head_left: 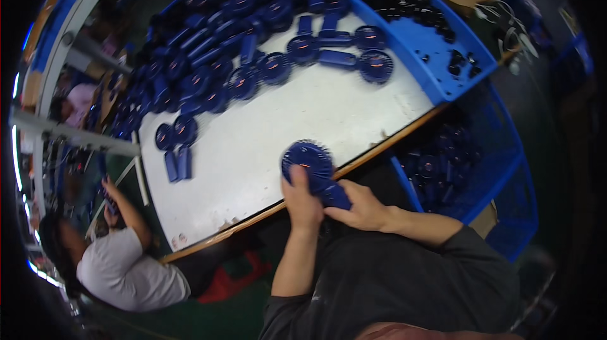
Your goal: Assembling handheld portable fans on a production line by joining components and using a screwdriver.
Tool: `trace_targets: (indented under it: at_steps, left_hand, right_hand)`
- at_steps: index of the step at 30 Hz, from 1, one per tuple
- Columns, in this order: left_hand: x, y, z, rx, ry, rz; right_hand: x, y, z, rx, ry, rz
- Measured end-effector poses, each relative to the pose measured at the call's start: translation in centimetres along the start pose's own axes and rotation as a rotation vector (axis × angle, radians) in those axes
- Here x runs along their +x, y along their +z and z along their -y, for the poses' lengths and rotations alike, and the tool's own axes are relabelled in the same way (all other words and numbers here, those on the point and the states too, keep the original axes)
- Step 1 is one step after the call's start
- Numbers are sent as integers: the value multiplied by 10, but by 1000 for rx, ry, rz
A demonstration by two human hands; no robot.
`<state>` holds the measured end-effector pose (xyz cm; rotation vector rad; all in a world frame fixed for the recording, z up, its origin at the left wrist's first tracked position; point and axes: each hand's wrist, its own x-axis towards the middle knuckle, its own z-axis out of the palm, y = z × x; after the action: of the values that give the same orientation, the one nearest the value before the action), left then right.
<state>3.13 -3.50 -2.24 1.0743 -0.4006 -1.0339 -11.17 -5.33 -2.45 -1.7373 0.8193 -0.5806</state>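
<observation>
Between my two hands is a dark blue handheld fan (308, 158), its round slatted head pointing away from me over the table's front edge. My left hand (301, 199) is closed on it where the head meets the handle, thumb lying on the head. Around the handle's lower end, my right hand (363, 206) is closed as well. Many more such fans lie heaped on the white table (253, 144), the nearest being a loose pair (177, 147) at the left and a few (376, 66) at the right.
A blue tray (436, 77) with small black parts stands at the table's right end. Below it, a blue crate (487, 182) holds more blue fans. White cables (506, 27) lie at the far right. A co-worker in a white shirt (129, 264) sits at the left, near a red stool (237, 278).
</observation>
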Motion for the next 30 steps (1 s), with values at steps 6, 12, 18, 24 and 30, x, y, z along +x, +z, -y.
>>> trace_targets:
  at_steps: [6,12,18,24,30]
  left_hand:
    - [-3,16,-2,-425,-297,549]
    - [-7,-1,-14,-300,-339,500]
    - [-8,-17,-16,-392,-208,537]
    - [-4,3,-19,-80,-215,257]
    - [4,-7,-17,-130,-169,174]
  right_hand:
    - [43,-61,47,-538,-258,348]
    - [125,-280,2,-877,-73,-354]
    - [150,-342,-85,-843,253,-293]
    - [106,-187,12,393,-119,-62]
    - [52,-45,19,-15,-398,-47]
